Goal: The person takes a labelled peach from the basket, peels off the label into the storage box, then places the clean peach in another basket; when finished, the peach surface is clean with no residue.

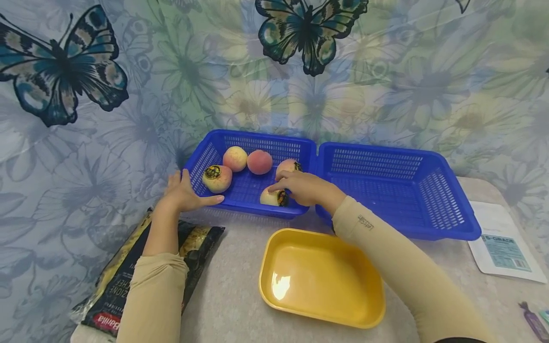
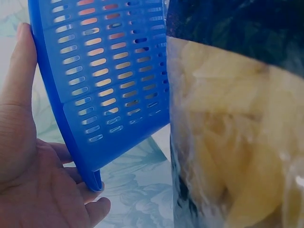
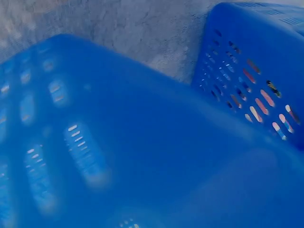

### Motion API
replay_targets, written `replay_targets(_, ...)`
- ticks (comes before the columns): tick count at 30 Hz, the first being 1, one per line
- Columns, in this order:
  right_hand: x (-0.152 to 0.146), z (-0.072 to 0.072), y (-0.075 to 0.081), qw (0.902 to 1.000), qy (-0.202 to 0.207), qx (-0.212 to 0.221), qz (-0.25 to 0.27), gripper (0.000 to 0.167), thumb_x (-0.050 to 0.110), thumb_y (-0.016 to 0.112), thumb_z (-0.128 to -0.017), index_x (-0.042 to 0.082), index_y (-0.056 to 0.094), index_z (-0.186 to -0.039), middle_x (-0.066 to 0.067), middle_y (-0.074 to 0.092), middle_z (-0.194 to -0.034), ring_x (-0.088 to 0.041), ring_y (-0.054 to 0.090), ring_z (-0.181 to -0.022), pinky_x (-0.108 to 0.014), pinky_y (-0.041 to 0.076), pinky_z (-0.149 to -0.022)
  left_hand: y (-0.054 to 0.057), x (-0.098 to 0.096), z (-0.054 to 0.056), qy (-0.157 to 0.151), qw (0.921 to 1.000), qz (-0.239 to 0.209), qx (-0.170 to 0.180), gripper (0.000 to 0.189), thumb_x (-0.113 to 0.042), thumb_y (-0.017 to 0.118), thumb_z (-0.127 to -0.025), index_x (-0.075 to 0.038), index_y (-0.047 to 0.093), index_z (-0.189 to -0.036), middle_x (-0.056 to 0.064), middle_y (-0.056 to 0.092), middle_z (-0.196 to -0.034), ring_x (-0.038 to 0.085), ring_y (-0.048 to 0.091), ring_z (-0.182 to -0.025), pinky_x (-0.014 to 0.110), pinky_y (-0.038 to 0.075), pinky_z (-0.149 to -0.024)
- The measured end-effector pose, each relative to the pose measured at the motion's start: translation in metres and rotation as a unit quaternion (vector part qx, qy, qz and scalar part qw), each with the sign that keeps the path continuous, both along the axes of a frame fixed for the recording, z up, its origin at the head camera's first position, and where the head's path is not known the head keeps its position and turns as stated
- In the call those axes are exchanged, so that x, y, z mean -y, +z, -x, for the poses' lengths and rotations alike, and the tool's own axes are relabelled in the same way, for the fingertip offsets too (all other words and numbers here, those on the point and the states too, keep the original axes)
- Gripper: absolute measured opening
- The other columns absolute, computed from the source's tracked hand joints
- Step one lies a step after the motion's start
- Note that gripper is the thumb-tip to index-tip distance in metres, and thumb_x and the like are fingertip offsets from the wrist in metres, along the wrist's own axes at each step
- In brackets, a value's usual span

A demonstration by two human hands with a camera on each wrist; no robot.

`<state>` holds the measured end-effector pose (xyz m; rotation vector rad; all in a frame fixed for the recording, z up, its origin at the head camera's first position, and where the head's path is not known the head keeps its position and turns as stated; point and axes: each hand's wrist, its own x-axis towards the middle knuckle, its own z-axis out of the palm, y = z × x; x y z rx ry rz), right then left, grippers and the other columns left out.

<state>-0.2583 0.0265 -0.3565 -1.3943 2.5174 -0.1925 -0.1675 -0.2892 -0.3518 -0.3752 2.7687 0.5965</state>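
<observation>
My left hand (image 1: pixel 182 193) rests at the left front corner of the left blue basket (image 1: pixel 257 207), thumb stretched along the front rim and fingers by the side rim. In the left wrist view, the fingertips show just past the rim's corner. Inside that basket my right hand (image 1: pixel 306 186) holds a pale peach (image 1: pixel 269 196) with a dark sticker from above; the hand partly covers it. Another stickered peach (image 1: pixel 288 165) sits right behind that hand. Farther left lie a stickered peach (image 1: pixel 217 179), a yellowish peach (image 1: pixel 235 158) and a redder peach (image 1: pixel 259 162). Basket walls fill the right wrist view, hiding the right hand.
A second blue basket (image 1: pixel 373 190) stands against the first one's right side. In front is a yellow tray (image 1: pixel 321 276), partly under the right forearm. A black pasta bag (image 1: pixel 197 243) lies beneath the left forearm. A white packet (image 1: pixel 506 243) lies at the right.
</observation>
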Motion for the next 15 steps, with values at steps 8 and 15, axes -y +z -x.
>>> replay_targets(8,0.006,0.008,-0.008,0.9990,-0.041,-0.012,-0.013,0.067,-0.013,0.055,-0.091,0.028,0.054,-0.143,-0.003,0.058,-0.135,-0.027,0.058,-0.105,-0.038,0.053,-0.086,0.000,0.000,-0.001,0.004,1.0000,-0.006,0.006,0.147,-0.083,0.065,-0.069,0.004,-0.020,-0.152,0.034,-0.018,-0.159,0.055,-0.016,-0.146,0.074,0.013,-0.113)
replay_targets(15,0.016,0.014,-0.014,0.9981,-0.060,-0.004,0.009,0.038,0.015,0.078,-0.086,0.017,0.063,-0.121,-0.001,0.065,-0.108,-0.019,0.059,-0.100,-0.038,0.051,-0.096,-0.002,0.000,0.000,0.001,0.9999,-0.013,0.006,0.147,-0.082,0.066,-0.070,0.003,-0.023,-0.151,0.034,-0.021,-0.158,0.052,-0.018,-0.147,0.072,0.012,-0.115)
